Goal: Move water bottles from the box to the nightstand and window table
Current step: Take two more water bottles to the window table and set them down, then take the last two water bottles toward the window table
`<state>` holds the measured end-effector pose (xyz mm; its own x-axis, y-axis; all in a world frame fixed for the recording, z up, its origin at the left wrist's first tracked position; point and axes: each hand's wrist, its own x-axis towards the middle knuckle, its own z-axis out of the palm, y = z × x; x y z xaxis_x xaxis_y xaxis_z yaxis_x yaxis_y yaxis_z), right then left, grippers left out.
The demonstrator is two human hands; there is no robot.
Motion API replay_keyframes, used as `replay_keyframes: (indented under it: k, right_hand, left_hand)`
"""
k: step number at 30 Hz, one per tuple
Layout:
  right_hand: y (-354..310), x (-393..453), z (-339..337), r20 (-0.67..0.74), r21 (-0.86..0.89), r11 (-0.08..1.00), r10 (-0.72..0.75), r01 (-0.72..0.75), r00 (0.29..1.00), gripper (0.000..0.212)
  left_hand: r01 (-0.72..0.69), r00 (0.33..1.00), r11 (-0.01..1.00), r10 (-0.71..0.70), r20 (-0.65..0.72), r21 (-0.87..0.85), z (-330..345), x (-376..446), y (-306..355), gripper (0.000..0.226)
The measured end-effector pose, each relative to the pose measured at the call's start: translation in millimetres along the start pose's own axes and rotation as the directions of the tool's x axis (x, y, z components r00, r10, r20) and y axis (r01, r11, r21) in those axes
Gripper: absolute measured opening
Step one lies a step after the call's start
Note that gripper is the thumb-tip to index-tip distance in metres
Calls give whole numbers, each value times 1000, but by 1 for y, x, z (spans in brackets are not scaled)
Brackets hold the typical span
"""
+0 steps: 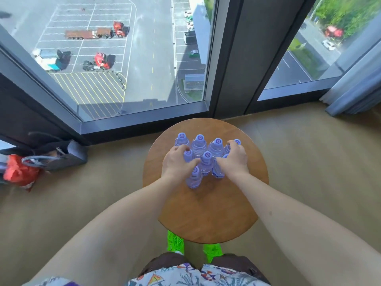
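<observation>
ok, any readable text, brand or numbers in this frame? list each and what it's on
None can be read as words.
Bottle caps: a purple swirl mark, a logo, not lettering.
Bottle labels: purple print, too small and blurred to read.
Trucks outside the window: no legible markings.
Both the left hand and the right hand cover some bottles.

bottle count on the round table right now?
8 bottles on the round table. Back row of four. Middle three. Front one. Hands cover some; more may be hidden.
</observation>
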<state>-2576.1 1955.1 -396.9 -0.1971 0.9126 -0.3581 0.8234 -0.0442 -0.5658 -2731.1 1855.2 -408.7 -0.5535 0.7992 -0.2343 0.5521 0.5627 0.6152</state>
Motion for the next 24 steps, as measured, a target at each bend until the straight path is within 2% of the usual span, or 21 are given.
replay_keyframes:
  k: [2,3,5,11,16,20,24]
  right_hand:
    - [-22,-10,-20,43,-31,991,-132,133,990,66]
    - [-28,-6,-22,64,-42,987,-151,154,986,68]
    - [-46,-14,-36,106,-66,960,-264,272,959,69]
    - [-93,-55,-46,261,-64,828,-525,557,810,72]
    - [-116,-130,-20,372,-16,674,-681,738,630,71]
    - [-138,-198,1,441,40,502,-785,864,435,68]
    - [-159,-289,25,510,99,328,-828,940,235,66]
  left_hand:
    - [-10,995,1000,10,-95,1,-26,-13,17,47]
    - [-8,997,1000,8,-82,4,-30,-10,22,47]
    - [4,990,1000,-2,-142,13,-50,-22,35,48]
    - [73,921,995,-43,-388,64,-112,-83,49,50]
    - [242,804,970,-194,-563,12,-152,-172,21,50]
    - [397,680,917,-325,-657,-43,-176,-254,-7,52]
    - [545,555,835,-428,-713,-78,-197,-352,-32,55]
